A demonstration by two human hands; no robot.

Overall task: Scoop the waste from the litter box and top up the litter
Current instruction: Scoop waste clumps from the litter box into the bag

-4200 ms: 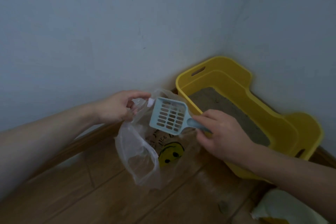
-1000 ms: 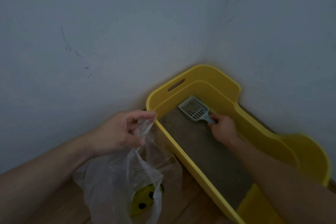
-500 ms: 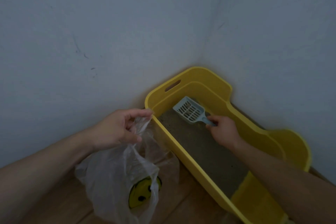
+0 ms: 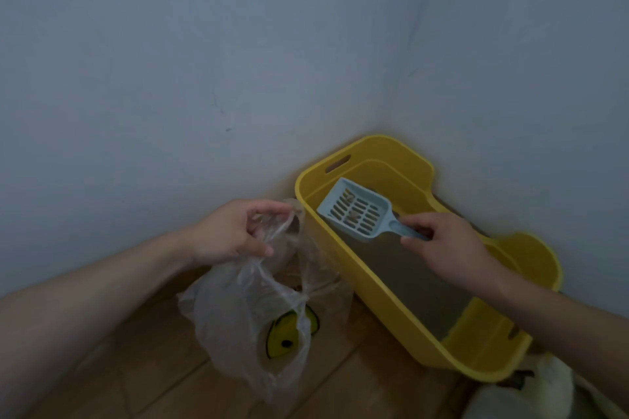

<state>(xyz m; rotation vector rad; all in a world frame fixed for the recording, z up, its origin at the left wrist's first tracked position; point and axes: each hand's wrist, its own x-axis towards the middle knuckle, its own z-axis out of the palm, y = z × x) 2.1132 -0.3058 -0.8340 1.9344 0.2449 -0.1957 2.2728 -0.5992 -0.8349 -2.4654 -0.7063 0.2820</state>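
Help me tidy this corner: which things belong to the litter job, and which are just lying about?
Job: scoop in right hand, bag in left hand, litter box, litter.
Lying about: white bundle at bottom right, unclear what it is.

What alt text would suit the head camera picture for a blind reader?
A person's right hand holds a pale blue slotted scoop with a few clumps over a yellow litter box, while the left hand grips a clear plastic bag beside it.
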